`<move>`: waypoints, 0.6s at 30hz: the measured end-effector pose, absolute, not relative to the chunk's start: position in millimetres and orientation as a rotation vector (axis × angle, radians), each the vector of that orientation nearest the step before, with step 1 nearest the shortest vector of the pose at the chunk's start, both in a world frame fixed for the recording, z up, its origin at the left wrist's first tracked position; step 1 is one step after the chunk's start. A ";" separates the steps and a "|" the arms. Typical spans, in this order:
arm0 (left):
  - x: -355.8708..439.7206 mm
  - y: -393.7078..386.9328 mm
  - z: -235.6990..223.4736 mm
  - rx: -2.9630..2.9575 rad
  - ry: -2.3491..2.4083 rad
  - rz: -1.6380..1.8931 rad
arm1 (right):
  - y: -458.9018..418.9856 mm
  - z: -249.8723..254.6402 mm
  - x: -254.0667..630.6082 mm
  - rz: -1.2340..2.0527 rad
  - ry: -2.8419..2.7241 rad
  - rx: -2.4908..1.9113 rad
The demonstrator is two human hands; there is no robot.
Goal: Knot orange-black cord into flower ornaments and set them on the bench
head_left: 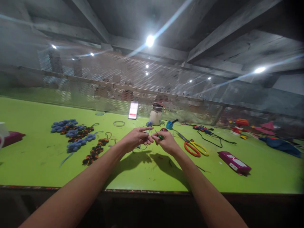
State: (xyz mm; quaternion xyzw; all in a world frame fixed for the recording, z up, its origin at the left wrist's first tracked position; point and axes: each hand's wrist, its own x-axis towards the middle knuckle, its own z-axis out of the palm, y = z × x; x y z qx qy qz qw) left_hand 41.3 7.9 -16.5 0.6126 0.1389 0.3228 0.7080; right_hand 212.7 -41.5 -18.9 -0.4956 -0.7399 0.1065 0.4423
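Observation:
In the middle of the head view my two hands are raised just above the green table. My left hand (137, 139) pinches a thin strand of blue-grey yarn (149, 130) near its index fingertip; a loose end trails below. Close beside it, my right hand (167, 141) is closed on a green-handled crochet hook (161, 137), whose thin tip points toward the left fingers. The fingertips nearly meet, and small details there are too blurred to tell. To the left lie blue crocheted flower strips (78, 144) and black-and-orange flower strips (95, 152).
Scissors with red and yellow handles (193, 149) lie right of my hands, near a purple box (234, 162). Behind stand a white jug (155, 115), a blue pot (169, 124) and a lit phone (133, 110). A corded tool (203, 129) and perforated screen (114, 76) are farther back.

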 end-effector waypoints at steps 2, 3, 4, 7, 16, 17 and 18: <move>41.3 7.0 -16.5 1.384 0.334 0.728 | -41.0 -19.8 213.5 0.262 -1.834 -1.243; 41.6 7.0 -16.9 1.400 0.346 0.733 | -40.9 -20.1 213.5 0.261 -1.834 -1.248; 41.9 7.4 -17.5 1.415 0.358 0.740 | -40.9 -20.3 213.4 0.259 -1.834 -1.252; 42.7 9.5 -19.1 1.440 0.394 0.778 | -41.7 -20.4 212.4 0.262 -1.832 -1.268; 42.2 9.0 -17.3 1.488 0.450 0.743 | -41.0 -16.9 216.0 0.223 -1.689 -1.338; 42.7 9.6 -17.6 1.511 0.520 0.771 | -39.7 -17.2 217.6 0.215 -1.652 -1.344; 43.2 10.5 -17.9 1.529 0.607 0.821 | -38.4 -17.6 219.3 0.208 -1.613 -1.348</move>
